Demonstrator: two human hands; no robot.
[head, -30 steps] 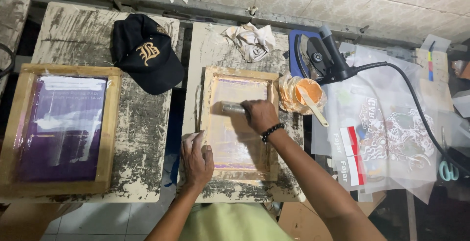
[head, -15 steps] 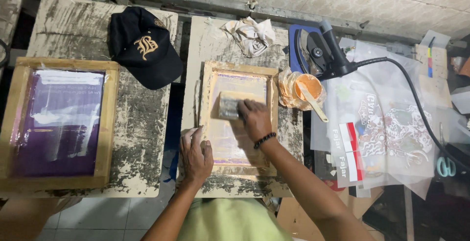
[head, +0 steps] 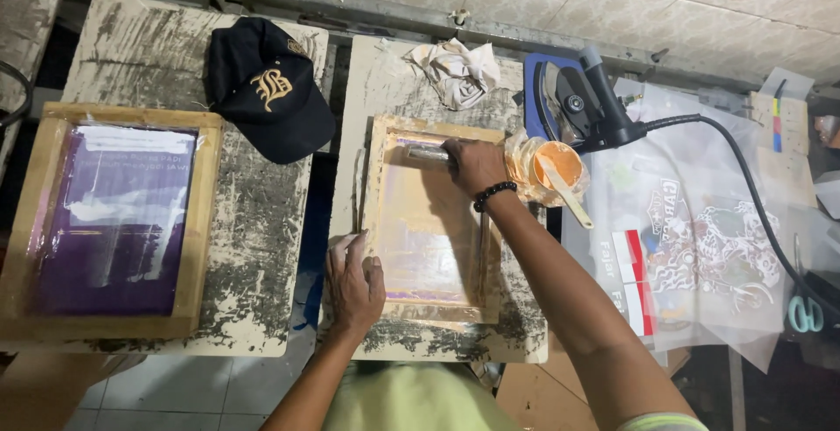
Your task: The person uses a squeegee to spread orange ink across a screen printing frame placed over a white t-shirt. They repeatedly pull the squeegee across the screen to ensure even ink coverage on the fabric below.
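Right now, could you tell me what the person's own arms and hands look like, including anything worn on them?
Both forearms are bare, with no gloves on the left hand or the right hand. The right wrist carries a bracelet of dark round beads. At the lower right edge, a pale yellow-green short sleeve with a striped hem covers the right upper arm. No rings or watch are visible.

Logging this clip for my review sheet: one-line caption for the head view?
Right hand holds a squeegee at the far end of a wooden screen frame; left hand presses its near corner.
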